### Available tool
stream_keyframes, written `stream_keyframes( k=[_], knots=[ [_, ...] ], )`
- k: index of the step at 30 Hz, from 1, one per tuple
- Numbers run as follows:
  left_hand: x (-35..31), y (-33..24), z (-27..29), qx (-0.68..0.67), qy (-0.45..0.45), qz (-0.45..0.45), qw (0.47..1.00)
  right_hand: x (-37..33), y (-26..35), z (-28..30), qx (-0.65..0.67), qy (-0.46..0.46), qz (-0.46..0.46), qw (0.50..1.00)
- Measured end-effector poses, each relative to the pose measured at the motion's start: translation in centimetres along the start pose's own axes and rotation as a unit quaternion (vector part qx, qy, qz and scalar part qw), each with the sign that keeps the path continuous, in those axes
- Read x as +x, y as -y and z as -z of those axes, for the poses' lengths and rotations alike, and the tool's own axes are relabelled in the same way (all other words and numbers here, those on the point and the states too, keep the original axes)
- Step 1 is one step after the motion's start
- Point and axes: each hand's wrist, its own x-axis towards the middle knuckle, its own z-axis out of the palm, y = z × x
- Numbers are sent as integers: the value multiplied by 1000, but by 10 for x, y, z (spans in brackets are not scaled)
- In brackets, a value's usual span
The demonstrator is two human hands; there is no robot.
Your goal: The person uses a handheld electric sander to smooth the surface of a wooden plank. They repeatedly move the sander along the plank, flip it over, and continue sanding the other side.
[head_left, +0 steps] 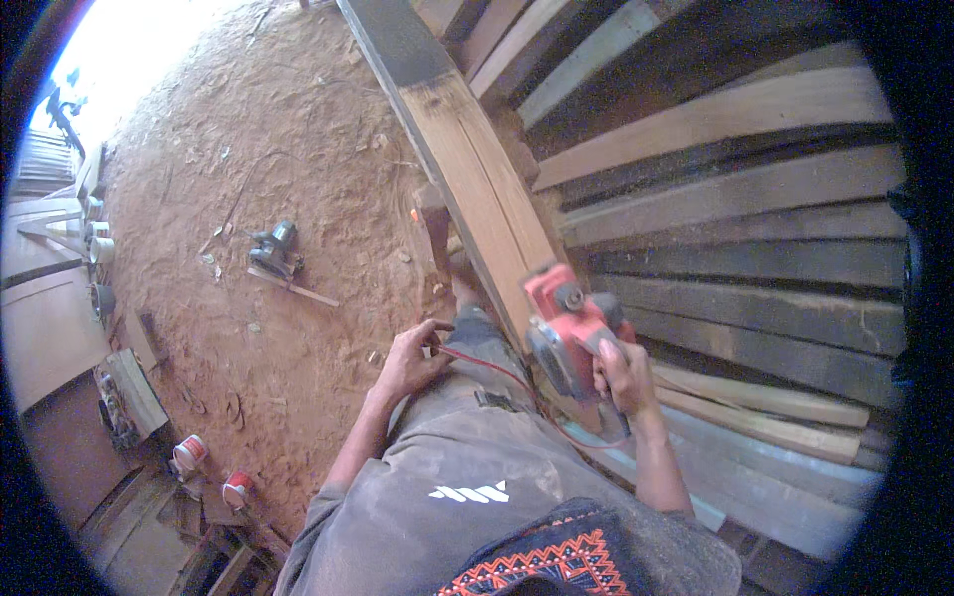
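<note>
My right hand point(624, 377) is wrapped round the rear handle of a red electric hand planer point(571, 318). The planer rests over the near part of a long wooden beam point(477, 179), slightly blurred. Bare, light brown wood shows along most of the beam, with a lengthwise crack; its far end is dark. A red power cord point(487, 362) runs from my left hand point(415, 356) across my front towards the planer. The fingers of my left hand are closed on the cord, beside my thigh.
Stacked planks point(735, 228) fill the right side, close to the beam. A circular saw point(274, 248) sits on the reddish dirt floor at left, by a thin wood strip point(298, 288). Paint buckets point(189, 452) and boards point(50, 328) line the far left.
</note>
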Motion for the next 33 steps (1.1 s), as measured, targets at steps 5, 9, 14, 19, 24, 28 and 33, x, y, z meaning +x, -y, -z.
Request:
stream_keyframes(
  k=[5, 9, 14, 19, 24, 28, 33],
  knots=[
    [-4, -6, 38, 12, -152, 107, 982, 168, 127, -36, -67, 48, 187, 979],
    [-14, -8, 43, -31, -241, 179, 953, 330, 290, -94, -137, 63, 340, 928],
    [-34, 4, 27, -90, -327, 125, 932, 373, 315, -125, 27, 84, 261, 961],
    [-58, 43, 35, -16, -195, 157, 968, 209, 158, -53, -210, 119, 326, 914],
    [-46, 40, 21, -25, -47, 80, 995, -4, 18, -22, -134, 42, 152, 978],
    [-35, 25, 9, -50, -30, 56, 997, 2, -13, -23, -219, 6, 145, 965],
    [-44, 34, 38, -68, -199, 131, 969, 180, 130, -69, -73, 108, 262, 956]
  ],
)
